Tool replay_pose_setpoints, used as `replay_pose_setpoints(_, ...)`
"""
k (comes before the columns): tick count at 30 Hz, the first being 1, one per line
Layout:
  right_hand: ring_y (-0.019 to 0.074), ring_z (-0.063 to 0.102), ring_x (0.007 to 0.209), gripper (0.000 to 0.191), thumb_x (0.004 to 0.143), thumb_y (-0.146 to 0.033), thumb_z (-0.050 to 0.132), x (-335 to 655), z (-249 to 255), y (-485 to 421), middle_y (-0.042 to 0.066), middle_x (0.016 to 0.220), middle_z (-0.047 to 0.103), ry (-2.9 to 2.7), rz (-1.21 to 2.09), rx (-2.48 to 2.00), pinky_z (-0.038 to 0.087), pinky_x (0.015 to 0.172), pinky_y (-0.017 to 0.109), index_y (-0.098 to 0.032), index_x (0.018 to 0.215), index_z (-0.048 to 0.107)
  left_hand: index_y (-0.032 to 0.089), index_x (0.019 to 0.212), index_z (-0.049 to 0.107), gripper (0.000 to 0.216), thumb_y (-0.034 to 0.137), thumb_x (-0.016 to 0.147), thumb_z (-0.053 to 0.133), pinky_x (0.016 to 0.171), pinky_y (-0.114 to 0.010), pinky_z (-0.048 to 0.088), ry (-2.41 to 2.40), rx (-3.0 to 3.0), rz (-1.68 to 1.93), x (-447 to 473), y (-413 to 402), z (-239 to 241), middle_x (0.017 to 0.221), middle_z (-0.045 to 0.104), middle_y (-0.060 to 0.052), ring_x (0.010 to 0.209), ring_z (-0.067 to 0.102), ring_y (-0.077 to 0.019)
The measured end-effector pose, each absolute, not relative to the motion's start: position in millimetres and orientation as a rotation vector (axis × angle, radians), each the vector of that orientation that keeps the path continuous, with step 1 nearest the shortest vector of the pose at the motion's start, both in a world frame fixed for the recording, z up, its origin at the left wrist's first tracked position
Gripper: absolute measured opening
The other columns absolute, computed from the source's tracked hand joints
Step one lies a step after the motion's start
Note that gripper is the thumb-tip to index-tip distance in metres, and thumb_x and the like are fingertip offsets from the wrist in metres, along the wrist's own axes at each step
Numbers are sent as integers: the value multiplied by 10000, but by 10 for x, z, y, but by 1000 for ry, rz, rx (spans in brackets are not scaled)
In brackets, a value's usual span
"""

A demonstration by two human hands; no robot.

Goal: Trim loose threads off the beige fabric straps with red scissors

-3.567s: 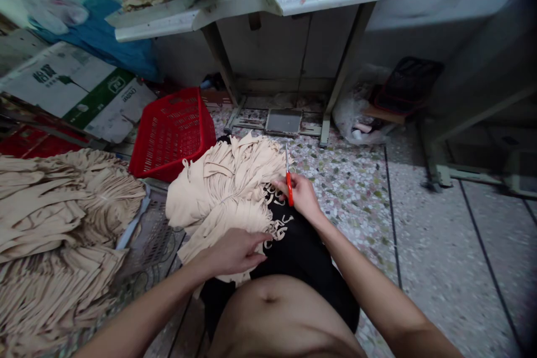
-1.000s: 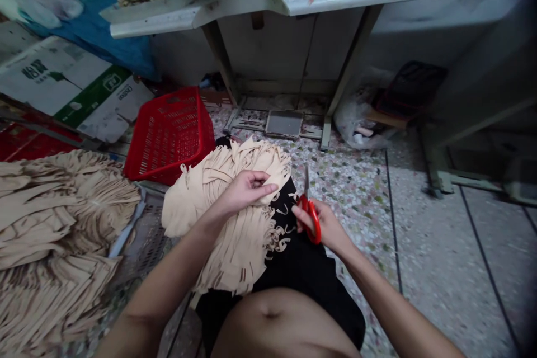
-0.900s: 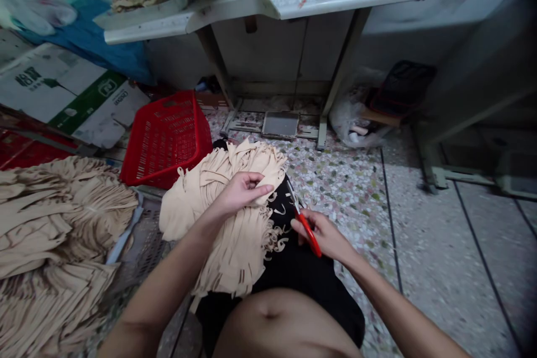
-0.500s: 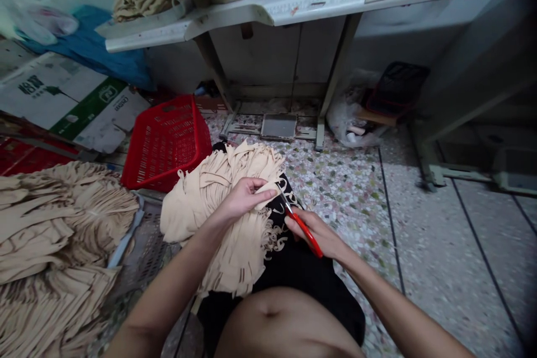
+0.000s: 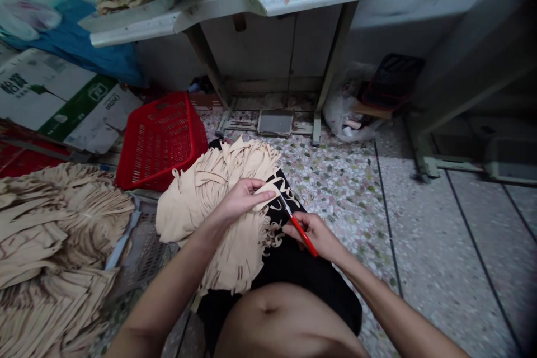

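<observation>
Dim indoor light, soft shadows, curved edges, darkened corners.

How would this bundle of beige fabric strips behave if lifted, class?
The bundle of beige fabric strips is probably floppy: it sags over the lap, ends dangling. It likely feels light for its size, since the left hand pinches up an edge with its fingers.

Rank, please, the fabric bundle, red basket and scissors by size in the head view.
Largest first: the beige fabric bundle, the red plastic basket, then the red-handled scissors; nearness to the camera makes the top two unsure.
</observation>
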State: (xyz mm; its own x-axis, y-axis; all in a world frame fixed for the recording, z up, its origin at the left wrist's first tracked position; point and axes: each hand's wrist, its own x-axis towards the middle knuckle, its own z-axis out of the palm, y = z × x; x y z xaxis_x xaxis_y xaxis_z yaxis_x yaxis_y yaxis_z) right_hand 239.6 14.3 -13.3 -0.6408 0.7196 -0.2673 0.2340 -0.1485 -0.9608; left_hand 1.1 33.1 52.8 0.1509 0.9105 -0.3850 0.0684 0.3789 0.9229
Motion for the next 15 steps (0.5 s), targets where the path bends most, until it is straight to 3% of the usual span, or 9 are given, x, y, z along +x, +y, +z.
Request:
replay_pose_setpoints(6, 141, 474, 624, 467, 1015, -617, 483, 2476, -54, 163, -14, 698, 525, -1918, 1730, -893, 373, 558, 253, -206, 794, 502, 102, 948, 779, 425, 480, 765, 845, 620, -222, 410, 1242, 1086, 708, 65, 369, 583, 825, 714, -66, 672, 587, -117)
replay_pose_setpoints(15, 115, 423, 508, 494, 899, -626, 670, 2412, -180, 71, -50, 564, 471, -1671, 1791, -1053, 299, 477, 239, -209, 701, 495, 81, 868, 738, 414, 480, 784, 814, 532, -209, 286, 1180, 1123, 579, 176, 349, 663, 725, 595, -7, 597, 449, -83)
